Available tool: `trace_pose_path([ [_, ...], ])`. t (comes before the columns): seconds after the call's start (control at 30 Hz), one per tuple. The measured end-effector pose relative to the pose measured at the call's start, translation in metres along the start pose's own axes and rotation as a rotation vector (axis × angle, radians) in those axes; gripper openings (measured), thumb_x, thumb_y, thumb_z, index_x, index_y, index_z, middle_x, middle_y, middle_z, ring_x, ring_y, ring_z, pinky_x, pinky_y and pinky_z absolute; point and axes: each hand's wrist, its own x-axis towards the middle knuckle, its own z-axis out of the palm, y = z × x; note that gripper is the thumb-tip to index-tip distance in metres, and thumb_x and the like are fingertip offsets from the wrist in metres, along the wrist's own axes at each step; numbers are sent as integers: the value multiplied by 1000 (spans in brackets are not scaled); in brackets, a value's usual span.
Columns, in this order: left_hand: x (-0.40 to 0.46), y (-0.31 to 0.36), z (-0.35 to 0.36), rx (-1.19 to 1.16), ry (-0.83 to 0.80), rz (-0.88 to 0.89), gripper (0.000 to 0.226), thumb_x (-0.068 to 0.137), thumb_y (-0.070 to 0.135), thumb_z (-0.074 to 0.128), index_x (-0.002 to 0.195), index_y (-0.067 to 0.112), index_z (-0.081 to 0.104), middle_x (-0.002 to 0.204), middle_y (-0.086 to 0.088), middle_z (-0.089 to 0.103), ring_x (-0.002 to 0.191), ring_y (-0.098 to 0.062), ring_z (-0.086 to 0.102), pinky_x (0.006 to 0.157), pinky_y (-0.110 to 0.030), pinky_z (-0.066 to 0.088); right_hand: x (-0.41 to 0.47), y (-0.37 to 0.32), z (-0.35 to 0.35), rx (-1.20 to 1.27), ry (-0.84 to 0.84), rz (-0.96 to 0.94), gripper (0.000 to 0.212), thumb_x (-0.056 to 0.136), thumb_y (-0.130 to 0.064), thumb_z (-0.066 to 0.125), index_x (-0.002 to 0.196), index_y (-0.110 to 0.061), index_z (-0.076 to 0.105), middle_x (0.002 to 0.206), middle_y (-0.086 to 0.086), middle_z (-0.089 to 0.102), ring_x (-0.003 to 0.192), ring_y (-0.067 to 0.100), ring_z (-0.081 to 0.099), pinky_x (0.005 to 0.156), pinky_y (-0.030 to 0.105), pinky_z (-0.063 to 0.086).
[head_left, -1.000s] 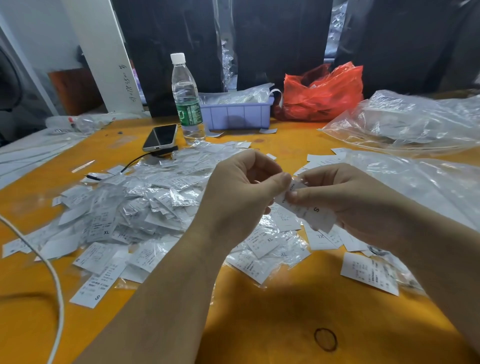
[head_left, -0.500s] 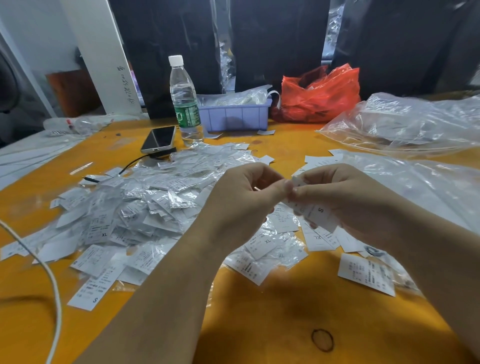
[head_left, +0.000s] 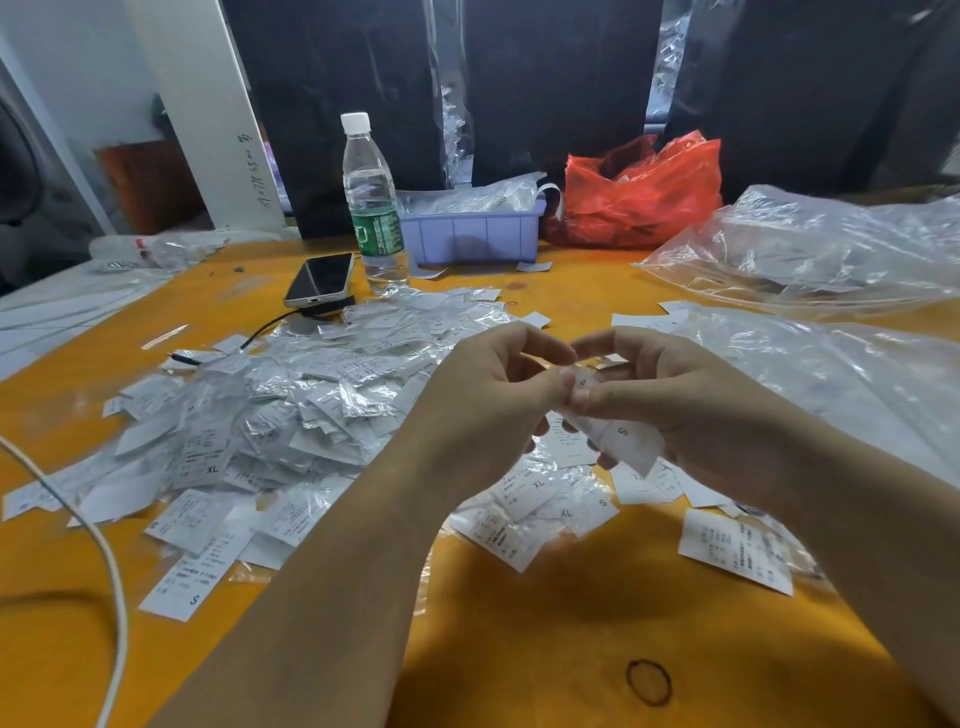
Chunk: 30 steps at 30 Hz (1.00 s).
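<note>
My left hand (head_left: 488, 400) and my right hand (head_left: 691, 410) meet above the orange table (head_left: 519, 649). Between them they pinch a small white size label (head_left: 623, 441) marked S; its upper end sits between both thumbs and forefingers, its lower end hangs below my right palm. A wide heap of similar labels in clear sleeves (head_left: 291, 410) covers the table to the left and under my hands. More loose labels (head_left: 732, 551) lie to the right.
At the back stand a water bottle (head_left: 371, 208), a phone (head_left: 319, 280) with a black cable, a lilac bin (head_left: 472, 234) and a red plastic bag (head_left: 644, 192). Clear plastic bags (head_left: 810, 260) fill the right side. A white cable (head_left: 111, 582) crosses the near left. A rubber band (head_left: 648, 682) lies near the front.
Both hands have stayed together on the S label, fingers working at its upper end. The label has turned slightly, hanging lower under my right hand.
</note>
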Motion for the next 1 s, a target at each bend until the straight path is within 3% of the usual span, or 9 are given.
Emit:
trace_pose_path([
  [0.1,2,-4,-5,97,105,-28,7,91,19,64,93,26,66,76,6,67,60,-6,59,58,-26,48,2,0,-5,-91,124,-38,43,75,-10,75,115,-17,62,100,9,69,84,23,67,73,38,55],
  [0.23,6,-13,-17,371,348,-107,8,87,20,60,89,28,61,84,6,65,73,-10,59,56,-25,39,1,2,-13,-653,360,-265,34,85,3,55,101,-26,66,89,-11,66,76,6,62,63,14,50],
  [0.33,8,-19,-24,482,477,-135,17,85,23,60,103,25,62,94,4,63,86,-16,58,64,-28,44,1,6,-14,-848,311,-248,37,86,3,55,106,-25,68,97,-12,64,87,2,58,69,11,44],
  [0.4,7,-19,-22,528,482,-75,24,85,25,61,109,24,61,100,4,60,93,-16,56,69,-30,44,2,11,-16,-1011,226,-130,35,89,-8,59,118,-27,63,114,-9,60,101,8,55,81,20,44],
  [0.47,6,-18,-17,567,450,-5,24,86,26,61,110,24,60,104,6,56,100,-16,53,77,-31,44,3,13,-16,-1119,140,46,35,90,-24,61,125,-27,57,123,-4,54,103,15,55,83,28,46],
  [0.6,5,-17,-10,556,360,31,15,88,28,61,103,27,60,102,8,55,94,-11,52,74,-24,43,2,13,-13,-1167,133,38,14,91,-28,60,105,-27,57,108,1,60,83,13,56,69,31,49],
  [0.7,4,-15,-7,504,298,18,12,88,29,62,100,30,59,97,15,54,86,-1,51,66,-14,36,1,13,-12,-1165,176,-14,34,90,-16,62,123,-25,61,104,-7,64,93,15,61,79,35,54],
  [0.87,1,-12,3,443,197,57,11,89,32,63,99,29,63,95,14,59,84,1,53,68,-16,41,1,12,-8,-1033,238,-137,36,87,-3,59,113,-27,68,84,-14,64,75,6,59,65,27,51],
  [1.0,-3,-12,12,443,110,80,14,89,33,63,102,29,62,94,15,58,85,3,52,69,-15,42,0,11,-10,-896,355,-302,34,85,-4,64,109,-27,70,81,-12,68,64,-3,55,55,13,36],
])
